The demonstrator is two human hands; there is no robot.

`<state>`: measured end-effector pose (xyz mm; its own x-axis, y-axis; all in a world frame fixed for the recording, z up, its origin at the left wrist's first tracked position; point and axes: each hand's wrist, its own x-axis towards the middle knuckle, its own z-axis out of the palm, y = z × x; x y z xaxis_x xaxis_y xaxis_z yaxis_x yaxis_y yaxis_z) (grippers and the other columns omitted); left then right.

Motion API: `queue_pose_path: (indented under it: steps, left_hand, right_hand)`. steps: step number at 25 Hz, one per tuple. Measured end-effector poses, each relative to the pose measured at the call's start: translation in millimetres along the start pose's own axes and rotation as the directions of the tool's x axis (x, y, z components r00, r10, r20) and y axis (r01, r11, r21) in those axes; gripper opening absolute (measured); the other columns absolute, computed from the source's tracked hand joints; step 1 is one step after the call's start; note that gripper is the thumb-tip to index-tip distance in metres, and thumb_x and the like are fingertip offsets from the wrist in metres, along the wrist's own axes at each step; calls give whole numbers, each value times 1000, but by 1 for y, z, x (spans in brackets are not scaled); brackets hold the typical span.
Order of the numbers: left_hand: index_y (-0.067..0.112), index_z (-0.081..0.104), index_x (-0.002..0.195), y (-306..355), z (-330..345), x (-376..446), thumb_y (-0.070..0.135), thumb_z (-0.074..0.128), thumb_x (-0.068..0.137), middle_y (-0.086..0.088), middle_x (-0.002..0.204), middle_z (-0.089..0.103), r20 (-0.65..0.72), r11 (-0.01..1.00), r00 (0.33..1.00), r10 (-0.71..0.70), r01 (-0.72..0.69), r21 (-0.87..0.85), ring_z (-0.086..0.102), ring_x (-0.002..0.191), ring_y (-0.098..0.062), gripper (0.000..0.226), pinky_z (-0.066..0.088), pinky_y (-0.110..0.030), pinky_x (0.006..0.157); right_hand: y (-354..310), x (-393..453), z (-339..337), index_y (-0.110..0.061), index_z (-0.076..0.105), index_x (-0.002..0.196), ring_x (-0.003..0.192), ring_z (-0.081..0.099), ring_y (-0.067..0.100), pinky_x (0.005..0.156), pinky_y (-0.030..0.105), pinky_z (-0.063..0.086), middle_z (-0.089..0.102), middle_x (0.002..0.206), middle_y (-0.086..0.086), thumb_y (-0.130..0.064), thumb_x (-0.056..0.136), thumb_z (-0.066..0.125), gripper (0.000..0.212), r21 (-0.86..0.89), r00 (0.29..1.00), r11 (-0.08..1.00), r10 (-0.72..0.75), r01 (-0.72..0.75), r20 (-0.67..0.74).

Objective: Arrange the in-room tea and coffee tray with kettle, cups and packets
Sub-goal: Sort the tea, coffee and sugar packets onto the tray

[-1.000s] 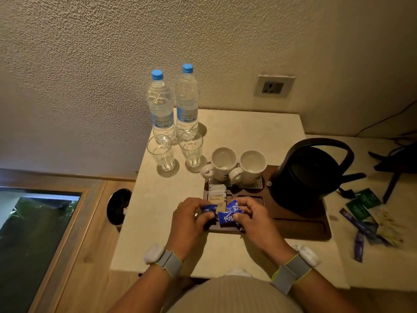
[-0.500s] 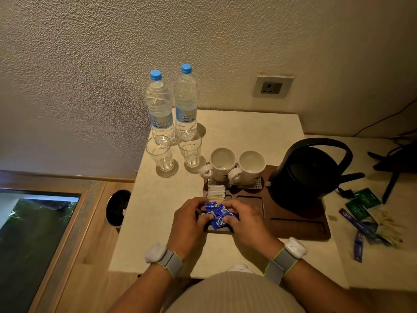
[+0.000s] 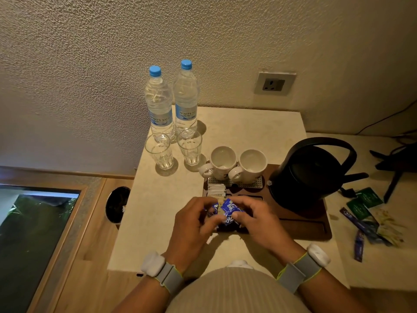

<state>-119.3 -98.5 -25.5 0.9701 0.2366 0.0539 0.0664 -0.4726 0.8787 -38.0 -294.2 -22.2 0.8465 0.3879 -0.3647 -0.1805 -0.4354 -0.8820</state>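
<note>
Your left hand (image 3: 194, 224) and right hand (image 3: 257, 222) have closed in since a second ago, both gripping the blue packets (image 3: 226, 212) over the tray (image 3: 300, 229) on the bench (image 3: 158, 211) (front-left compartment). Kettle (image 3: 304, 177) and cups (image 3: 237, 164) haven't moved.

left hand (image 3: 194, 224) and right hand (image 3: 255, 220) drawn closer together, blue packets (image 3: 226, 212) now bunched between them
</note>
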Motion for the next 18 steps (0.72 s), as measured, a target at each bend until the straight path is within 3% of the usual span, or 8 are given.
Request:
queue_pose_path:
  steps: [2,5,9,13,18]
  left_hand:
    - [35,71,115,11,4,0,42,80,89,16,104,72,35,1000,999,-3,3,-11,70,90,-5,29,57,-17,74]
    - [30,75,105,18,11,6,22,84,89,11,87,78,37,976,989,-145,149,-157,75,80,-7,20,61,-22,69]
    - [20,76,88,22,23,4,11,76,95,-2,74,76,35,793,911,-410,376,-479,73,67,-15,11,60,-29,57]
    - [23,73,89,21,32,-1,20,69,100,-4,88,78,74,743,888,-454,423,-520,72,73,-15,12,56,-27,60]
    - [33,70,88,17,40,-10,27,70,98,9,94,78,30,794,884,-466,433,-428,74,85,-8,12,55,-23,67]
  right_hand:
    - [-1,-2,-2,-38,72,123,98,73,1,71,15,58,76,109,-15,-12,96,72,37,127,1000,992,-11,12,-13]
    - [-3,-1,2,-25,69,126,102,77,19,74,26,62,78,113,2,-4,99,66,34,325,1000,946,0,1,-4]
    - [-3,-1,8,-17,66,124,103,77,31,71,26,64,77,113,13,-4,100,65,27,603,997,795,71,-62,9]
    - [-1,-4,14,-15,68,122,104,77,31,75,29,64,77,115,13,-10,100,68,23,568,999,822,37,-48,31]
    - [0,-10,22,-18,68,129,113,74,24,92,37,62,77,120,7,-19,101,68,28,476,995,879,-34,-12,89]
